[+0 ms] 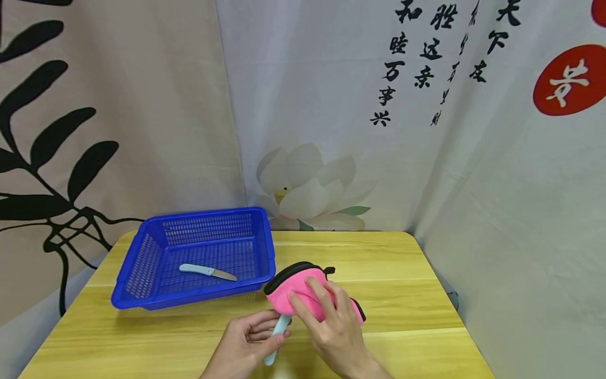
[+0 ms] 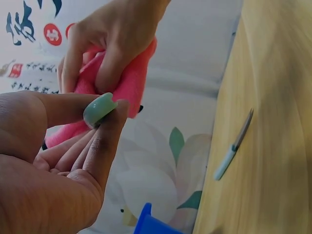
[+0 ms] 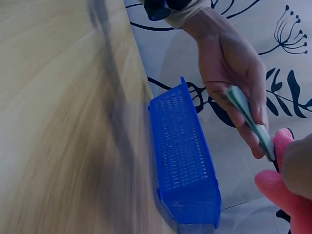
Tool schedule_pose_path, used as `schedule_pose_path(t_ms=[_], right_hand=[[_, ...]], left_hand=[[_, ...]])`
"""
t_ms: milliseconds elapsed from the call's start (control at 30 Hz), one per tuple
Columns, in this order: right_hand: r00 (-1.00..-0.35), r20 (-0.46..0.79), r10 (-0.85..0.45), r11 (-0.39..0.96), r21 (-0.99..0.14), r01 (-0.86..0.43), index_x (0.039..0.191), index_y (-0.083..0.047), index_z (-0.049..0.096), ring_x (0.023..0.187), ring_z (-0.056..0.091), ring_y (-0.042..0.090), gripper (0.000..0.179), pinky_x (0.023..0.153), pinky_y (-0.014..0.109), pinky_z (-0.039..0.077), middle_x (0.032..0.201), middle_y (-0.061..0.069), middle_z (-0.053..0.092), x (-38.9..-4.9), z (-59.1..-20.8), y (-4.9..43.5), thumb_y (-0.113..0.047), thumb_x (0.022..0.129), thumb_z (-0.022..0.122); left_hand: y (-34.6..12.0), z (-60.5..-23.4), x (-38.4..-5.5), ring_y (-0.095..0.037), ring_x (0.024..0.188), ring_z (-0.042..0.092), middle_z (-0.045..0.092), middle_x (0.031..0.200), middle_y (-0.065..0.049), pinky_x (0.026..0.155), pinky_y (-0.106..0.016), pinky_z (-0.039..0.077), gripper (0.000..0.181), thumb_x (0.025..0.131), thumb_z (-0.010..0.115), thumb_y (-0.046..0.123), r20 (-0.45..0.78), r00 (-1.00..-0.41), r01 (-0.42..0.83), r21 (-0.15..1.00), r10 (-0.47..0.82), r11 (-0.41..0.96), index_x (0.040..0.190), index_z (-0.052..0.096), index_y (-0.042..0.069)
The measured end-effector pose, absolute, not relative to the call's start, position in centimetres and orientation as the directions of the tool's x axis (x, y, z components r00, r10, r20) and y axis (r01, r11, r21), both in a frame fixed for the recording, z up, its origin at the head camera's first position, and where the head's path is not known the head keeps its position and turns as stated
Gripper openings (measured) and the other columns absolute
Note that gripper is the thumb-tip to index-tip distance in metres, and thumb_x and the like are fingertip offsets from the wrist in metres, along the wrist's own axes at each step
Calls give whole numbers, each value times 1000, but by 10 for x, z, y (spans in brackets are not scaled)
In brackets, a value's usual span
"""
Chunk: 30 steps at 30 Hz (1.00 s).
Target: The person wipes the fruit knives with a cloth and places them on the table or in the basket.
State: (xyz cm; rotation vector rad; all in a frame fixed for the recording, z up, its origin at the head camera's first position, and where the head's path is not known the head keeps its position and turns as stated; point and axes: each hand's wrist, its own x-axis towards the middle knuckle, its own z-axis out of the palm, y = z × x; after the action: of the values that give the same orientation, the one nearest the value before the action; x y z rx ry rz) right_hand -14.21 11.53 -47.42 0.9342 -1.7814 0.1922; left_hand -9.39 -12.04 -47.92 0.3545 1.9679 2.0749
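My left hand (image 1: 246, 342) grips the pale blue-green handle (image 1: 278, 337) of a knife between thumb and fingers, over the near part of the table. A pink cloth (image 1: 284, 297) with black edging and a small black loop covers the knife's blade end. My right hand (image 1: 333, 326) holds this cloth from above, fingers bent into its folds. In the right wrist view a dark sliver of blade (image 3: 276, 165) shows between handle and cloth; the rest is hidden. A second knife (image 1: 208, 271), blade out, lies in the blue basket (image 1: 128, 292).
The basket stands at the back left of the wooden table (image 1: 402, 284). In the left wrist view another light-handled knife (image 2: 226, 161) lies on the tabletop. Behind the table hangs a printed curtain (image 1: 312, 105) close to its back edge.
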Motion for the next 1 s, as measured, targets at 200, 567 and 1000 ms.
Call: schedule_pose_path(t_ms=[200,567,1000], right_hand=[[-190,838,-512,699,278,-659,130,-19,82,112,65,41,55,88,47,57,139,21,72,-141,-479,114,4,96,46],[-276,832,-481,764,244,-598,137,-22,80,114,64,43,47,84,50,63,141,20,70,-147,-475,122,-5,111,46],[-340,834,-434,808,194,-556,138,-19,79,111,62,46,34,85,54,65,140,24,70,-162,-470,140,-19,114,55]], left_hand=[[-123,-479,-92,-6,114,82,80,132,-29,97,-27,68,55,106,79,10,21,-929,14,1000,369,-23,152,61,-13],[-127,-481,-92,-5,113,82,81,130,-27,95,-28,69,52,106,79,12,47,-926,55,998,375,10,152,65,-8],[-128,-479,-93,-6,110,83,81,131,-26,96,-28,68,50,106,79,13,-11,-928,-8,1000,372,10,150,67,-8]])
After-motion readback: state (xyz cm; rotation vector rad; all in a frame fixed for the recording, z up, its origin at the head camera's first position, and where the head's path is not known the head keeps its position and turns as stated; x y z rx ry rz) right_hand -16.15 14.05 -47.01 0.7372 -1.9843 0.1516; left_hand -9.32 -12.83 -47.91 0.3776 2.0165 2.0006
